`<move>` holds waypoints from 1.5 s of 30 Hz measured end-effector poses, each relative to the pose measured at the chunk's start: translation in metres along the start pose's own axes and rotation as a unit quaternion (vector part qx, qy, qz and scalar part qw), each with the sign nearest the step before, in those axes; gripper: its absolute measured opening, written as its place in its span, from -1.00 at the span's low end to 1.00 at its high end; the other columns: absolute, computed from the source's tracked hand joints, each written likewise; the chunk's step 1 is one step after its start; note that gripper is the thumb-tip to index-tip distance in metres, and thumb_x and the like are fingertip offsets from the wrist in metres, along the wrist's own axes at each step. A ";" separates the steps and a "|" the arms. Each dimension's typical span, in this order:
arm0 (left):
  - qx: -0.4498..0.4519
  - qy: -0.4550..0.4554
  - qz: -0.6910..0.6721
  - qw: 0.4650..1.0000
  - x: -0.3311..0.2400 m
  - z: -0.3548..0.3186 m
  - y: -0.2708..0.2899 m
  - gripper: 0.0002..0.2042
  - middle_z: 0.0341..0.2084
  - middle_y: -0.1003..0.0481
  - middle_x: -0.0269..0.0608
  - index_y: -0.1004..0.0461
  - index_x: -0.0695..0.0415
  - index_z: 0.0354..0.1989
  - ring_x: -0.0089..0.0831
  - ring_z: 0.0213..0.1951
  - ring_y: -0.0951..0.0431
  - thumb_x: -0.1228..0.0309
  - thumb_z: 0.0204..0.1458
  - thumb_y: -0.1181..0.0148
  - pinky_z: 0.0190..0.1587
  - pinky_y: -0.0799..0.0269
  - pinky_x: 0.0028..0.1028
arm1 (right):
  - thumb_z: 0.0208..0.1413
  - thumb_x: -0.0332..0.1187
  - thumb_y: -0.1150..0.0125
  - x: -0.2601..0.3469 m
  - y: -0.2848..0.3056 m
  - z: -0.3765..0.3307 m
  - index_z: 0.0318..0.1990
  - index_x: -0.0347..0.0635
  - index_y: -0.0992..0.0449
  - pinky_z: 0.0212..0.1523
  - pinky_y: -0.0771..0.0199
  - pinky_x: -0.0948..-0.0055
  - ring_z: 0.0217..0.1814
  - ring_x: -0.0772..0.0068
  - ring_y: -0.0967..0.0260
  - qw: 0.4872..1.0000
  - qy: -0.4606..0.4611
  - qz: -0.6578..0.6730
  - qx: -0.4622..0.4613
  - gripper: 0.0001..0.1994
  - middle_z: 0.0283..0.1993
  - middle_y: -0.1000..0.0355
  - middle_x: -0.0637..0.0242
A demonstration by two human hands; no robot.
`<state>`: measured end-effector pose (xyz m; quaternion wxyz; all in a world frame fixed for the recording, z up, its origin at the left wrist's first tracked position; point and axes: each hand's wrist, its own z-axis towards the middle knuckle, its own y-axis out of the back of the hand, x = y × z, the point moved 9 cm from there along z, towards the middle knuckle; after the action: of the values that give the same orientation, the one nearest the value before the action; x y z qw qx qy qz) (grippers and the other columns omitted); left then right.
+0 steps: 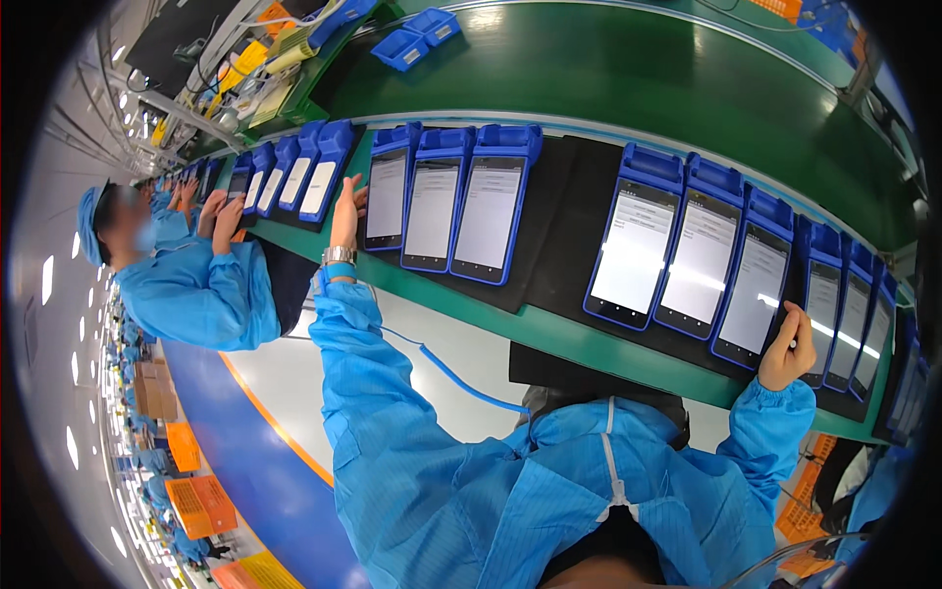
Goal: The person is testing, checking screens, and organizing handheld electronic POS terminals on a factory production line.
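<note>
Blue handheld terminals with lit screens lie in groups on black mats along a green bench. My left hand [346, 213], fingers stretched and apart, is at the left side of the leftmost terminal [387, 191] in a group of three; nothing shows in it. Beside that one lie a middle terminal [430, 211] and a right-hand terminal [491, 206]. My right hand [788, 351] is closed with curled fingers, beside the lower right edge of another lit terminal [753, 285]. What it holds, if anything, is hidden. Two more terminals [635, 245] [699, 255] lie left of it.
Further terminals [822, 304] stand in a row at the right. A co-worker in blue [201, 285] handles terminals at the left. Behind the bench runs a green conveyor [608, 69] with small blue bins [400, 49]. A blue coiled cord [461, 383] hangs between my left wrist and my body.
</note>
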<state>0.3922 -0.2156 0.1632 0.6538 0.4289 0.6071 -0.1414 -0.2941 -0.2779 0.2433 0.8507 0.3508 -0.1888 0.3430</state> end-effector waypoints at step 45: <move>0.237 -0.554 0.461 0.652 -0.122 -0.238 -0.207 -0.50 -0.05 -0.37 -0.45 -0.41 0.02 -0.08 -0.27 -0.06 -0.29 0.49 -0.38 -0.10 0.16 0.10 -0.08 | -0.14 -0.62 -0.08 0.006 0.006 0.003 -0.47 -0.38 -0.45 -0.62 -0.36 0.49 -0.62 0.27 -0.39 0.998 0.020 0.061 -0.027 -0.96 -0.56 -0.41 0.13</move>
<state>0.0589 -0.2043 0.2190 0.7259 0.6358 -0.1976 -0.1725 -0.2947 -0.2739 0.2514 0.8411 0.3088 -0.2017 0.3957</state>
